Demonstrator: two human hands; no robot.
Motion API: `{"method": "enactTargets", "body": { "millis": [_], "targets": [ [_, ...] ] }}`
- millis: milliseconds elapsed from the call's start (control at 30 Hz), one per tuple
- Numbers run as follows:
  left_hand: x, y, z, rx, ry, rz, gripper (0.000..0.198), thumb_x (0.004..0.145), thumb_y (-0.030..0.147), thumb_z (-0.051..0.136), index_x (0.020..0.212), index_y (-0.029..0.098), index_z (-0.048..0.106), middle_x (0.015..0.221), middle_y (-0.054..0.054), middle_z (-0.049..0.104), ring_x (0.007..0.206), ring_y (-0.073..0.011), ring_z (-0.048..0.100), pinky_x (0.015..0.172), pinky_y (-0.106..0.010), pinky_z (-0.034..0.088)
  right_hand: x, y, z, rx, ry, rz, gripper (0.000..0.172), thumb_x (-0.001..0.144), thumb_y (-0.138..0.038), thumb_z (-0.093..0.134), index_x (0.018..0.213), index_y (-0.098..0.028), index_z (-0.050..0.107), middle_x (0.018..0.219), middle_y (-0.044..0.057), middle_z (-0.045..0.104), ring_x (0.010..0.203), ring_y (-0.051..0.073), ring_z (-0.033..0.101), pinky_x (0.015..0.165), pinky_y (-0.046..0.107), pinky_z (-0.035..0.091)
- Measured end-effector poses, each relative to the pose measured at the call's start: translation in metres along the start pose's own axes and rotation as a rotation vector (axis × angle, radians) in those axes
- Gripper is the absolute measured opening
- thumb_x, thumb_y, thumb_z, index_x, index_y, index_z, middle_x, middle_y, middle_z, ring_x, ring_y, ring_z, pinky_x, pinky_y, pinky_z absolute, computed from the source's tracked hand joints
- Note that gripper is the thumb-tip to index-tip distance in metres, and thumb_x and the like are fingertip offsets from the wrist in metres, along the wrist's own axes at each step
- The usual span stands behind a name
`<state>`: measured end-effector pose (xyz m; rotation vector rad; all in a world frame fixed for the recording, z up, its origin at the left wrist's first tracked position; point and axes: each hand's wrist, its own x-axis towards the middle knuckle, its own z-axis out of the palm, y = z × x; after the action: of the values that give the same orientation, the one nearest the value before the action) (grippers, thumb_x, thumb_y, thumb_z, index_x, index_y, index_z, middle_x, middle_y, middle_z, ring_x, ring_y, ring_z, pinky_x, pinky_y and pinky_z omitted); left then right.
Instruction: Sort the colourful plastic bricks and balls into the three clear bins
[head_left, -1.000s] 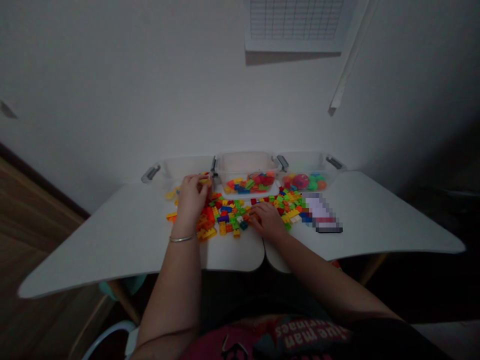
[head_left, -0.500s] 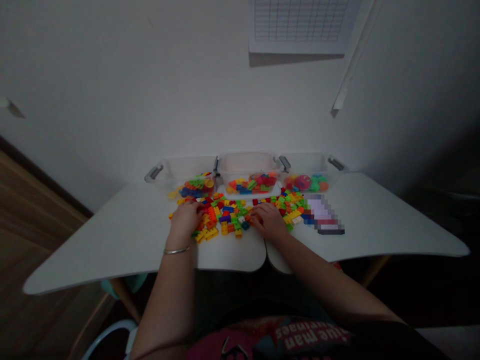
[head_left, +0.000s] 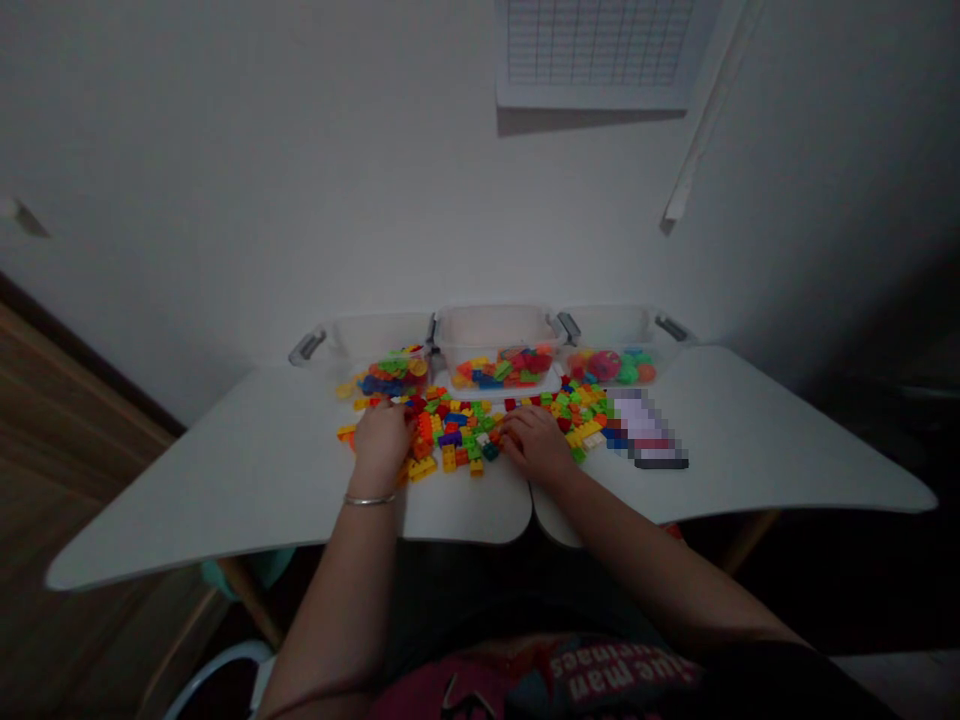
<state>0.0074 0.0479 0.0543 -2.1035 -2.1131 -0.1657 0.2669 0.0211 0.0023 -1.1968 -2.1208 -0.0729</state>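
Toy building bricks (head_left: 459, 440) in yellow, red, orange, green, blue and purple lie in a loose spread along the table. My left hand (head_left: 382, 437), with a silver bangle (head_left: 369, 500) at the wrist, is over the left end of the spread. Its fingers curl down among the bricks, and their tips are hidden. At the middle right of the spread rests my right hand (head_left: 534, 440), fingers bent and close together, pointing left beside a dark green brick (head_left: 490, 452). Whatever either hand pinches is too small or covered to make out.
Behind the bricks stand a left clear bin (head_left: 379, 335), a middle clear bin (head_left: 495, 325) and a right clear bin (head_left: 607, 325), each holding coloured pieces. A phone-like object (head_left: 646, 428), pixelated, lies at right on the white table (head_left: 240, 480). The wall is close behind.
My left hand has shifted a little to the right over the bricks, uncovering orange and yellow ones at its left. My right hand stays almost in place, its fingers slightly more curled.
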Motion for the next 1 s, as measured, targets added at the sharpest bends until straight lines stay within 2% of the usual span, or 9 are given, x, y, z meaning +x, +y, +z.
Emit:
{"method": "enactTargets", "body": {
  "millis": [300,567,833,1000],
  "targets": [
    [0.0,0.001,0.008,-0.008,0.052,0.051,0.036,0.095,0.035,0.044,0.115,0.021,0.07,0.111,-0.014,0.065,0.104,-0.0295,0.061,0.087,-0.038,0.05,0.002,-0.004,-0.003,0.021,-0.017,0.033,0.013,0.09,-0.024,0.056,0.096,-0.019,0.066,0.105,0.009,0.07,0.105,0.025,0.059,0.101,0.043,0.044],
    [0.003,0.002,0.013,-0.036,0.07,0.044,0.035,0.093,0.037,0.048,0.113,0.019,0.071,0.112,-0.015,0.064,0.106,-0.0319,0.059,0.09,-0.041,0.048,0.002,-0.005,-0.004,0.032,-0.022,0.033,0.013,0.09,-0.024,0.056,0.098,-0.018,0.066,0.107,0.01,0.07,0.105,0.026,0.059,0.099,0.043,0.045],
    [0.005,0.002,0.013,-0.102,0.097,0.077,0.026,0.092,0.03,0.05,0.104,0.019,0.07,0.108,-0.014,0.066,0.102,-0.031,0.06,0.087,-0.041,0.049,0.002,-0.002,0.0,0.042,-0.022,0.031,0.012,0.091,-0.025,0.055,0.096,-0.02,0.065,0.104,0.01,0.069,0.104,0.025,0.059,0.098,0.043,0.045],
    [0.007,-0.001,0.017,-0.179,0.139,0.106,0.015,0.086,0.026,0.056,0.092,0.02,0.068,0.103,-0.012,0.069,0.1,-0.03,0.062,0.086,-0.041,0.048,0.002,-0.003,-0.002,0.054,-0.024,0.027,0.012,0.092,-0.026,0.054,0.096,-0.02,0.065,0.103,0.009,0.069,0.102,0.025,0.059,0.097,0.042,0.045]
  ]
}}
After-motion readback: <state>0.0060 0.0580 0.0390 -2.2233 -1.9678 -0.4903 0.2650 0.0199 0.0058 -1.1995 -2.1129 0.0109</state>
